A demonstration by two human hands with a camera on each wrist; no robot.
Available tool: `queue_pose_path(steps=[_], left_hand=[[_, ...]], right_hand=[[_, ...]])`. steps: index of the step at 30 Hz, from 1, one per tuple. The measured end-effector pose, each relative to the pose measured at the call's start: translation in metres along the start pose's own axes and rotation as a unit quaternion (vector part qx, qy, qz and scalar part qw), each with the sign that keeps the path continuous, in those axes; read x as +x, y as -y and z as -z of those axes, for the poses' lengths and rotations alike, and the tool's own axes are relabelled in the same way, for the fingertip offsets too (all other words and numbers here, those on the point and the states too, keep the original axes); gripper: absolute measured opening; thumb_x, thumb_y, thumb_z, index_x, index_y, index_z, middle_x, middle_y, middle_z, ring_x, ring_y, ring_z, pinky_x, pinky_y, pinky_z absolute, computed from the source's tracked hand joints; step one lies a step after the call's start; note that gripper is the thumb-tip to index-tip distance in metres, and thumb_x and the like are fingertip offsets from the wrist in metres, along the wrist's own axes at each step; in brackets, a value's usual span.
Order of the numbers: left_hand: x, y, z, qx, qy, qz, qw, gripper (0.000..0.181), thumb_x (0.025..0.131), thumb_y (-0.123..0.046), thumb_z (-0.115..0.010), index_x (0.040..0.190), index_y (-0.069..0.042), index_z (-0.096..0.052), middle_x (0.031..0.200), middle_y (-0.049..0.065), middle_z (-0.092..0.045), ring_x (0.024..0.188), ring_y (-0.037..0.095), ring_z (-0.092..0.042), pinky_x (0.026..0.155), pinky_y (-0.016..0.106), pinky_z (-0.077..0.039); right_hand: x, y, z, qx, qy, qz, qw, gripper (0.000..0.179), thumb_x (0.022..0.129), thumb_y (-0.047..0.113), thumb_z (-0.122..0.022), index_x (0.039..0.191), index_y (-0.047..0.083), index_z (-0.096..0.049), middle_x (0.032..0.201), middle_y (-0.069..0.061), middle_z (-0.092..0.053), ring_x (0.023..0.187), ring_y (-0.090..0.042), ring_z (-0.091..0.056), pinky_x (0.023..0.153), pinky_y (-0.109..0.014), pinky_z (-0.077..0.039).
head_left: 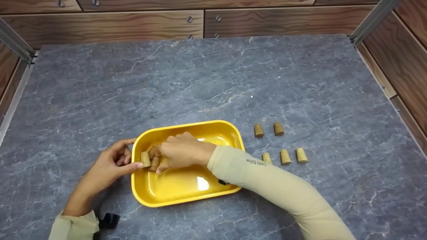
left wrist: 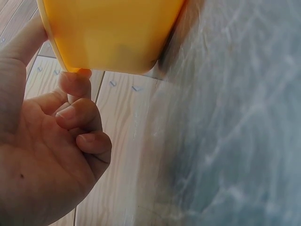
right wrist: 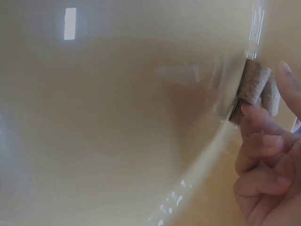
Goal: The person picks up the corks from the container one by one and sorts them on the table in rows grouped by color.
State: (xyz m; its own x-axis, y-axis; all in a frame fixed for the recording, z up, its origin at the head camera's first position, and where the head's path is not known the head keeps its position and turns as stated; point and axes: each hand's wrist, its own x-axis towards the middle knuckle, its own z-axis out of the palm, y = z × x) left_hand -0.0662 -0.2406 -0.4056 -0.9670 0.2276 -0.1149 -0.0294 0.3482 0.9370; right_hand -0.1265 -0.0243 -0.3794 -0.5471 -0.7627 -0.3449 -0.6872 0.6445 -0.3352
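Marbled tabletop with a yellow tub

Wood-patterned panels run along the back and sides of the grey-blue surface. The person's left hand grips the tub's left rim, thumb over the edge, other fingers curled outside. The right hand reaches into the tub, its index fingertip touching the brown corks at the left end; its thumb stands a little apart, leaving a narrow gap. A pale cork lies just beside them, near the left thumb. On the tabletop, right of the tub, are two separate brown corks and, nearer the person, three pale corks in a row, the leftmost partly hidden by the right sleeve.
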Motion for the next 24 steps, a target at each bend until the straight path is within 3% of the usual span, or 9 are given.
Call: queue_pose_path(steps=[7,17,24], left_hand=[[0.0,0.0,0.0,0.002,-0.003,-0.012,0.9999,0.053,0.078,-0.001,-0.076,0.127,0.0,-0.055,0.073,-0.002,-0.044,0.06,0.005,-0.036,0.053,0.022,-0.032],[0.0,0.002,0.0,0.004,0.0,-0.016,0.9999,0.053,0.079,-0.001,-0.075,0.128,0.001,-0.055,0.074,-0.002,-0.044,0.06,0.005,-0.036,0.053,0.023,-0.031],[0.0,0.001,0.0,0.001,0.002,-0.009,1.0,0.053,0.079,-0.002,-0.075,0.128,0.0,-0.054,0.075,-0.001,-0.044,0.06,0.005,-0.036,0.053,0.022,-0.031]], right_hand=[[0.004,0.003,-0.003,0.002,-0.02,0.009,0.9998,0.03,0.086,0.054,-0.065,0.104,0.03,-0.069,0.072,0.011,-0.062,0.061,-0.009,-0.052,0.054,-0.027,-0.039],[0.003,0.005,-0.004,0.01,-0.012,0.005,0.9999,0.025,0.088,0.049,-0.064,0.105,0.03,-0.068,0.077,0.013,-0.062,0.065,-0.009,-0.055,0.057,-0.027,-0.041],[-0.004,0.007,0.007,0.017,0.002,0.004,0.9998,0.025,0.089,0.047,-0.064,0.108,0.032,-0.067,0.069,0.011,-0.058,0.061,-0.01,-0.051,0.053,-0.027,-0.038]])
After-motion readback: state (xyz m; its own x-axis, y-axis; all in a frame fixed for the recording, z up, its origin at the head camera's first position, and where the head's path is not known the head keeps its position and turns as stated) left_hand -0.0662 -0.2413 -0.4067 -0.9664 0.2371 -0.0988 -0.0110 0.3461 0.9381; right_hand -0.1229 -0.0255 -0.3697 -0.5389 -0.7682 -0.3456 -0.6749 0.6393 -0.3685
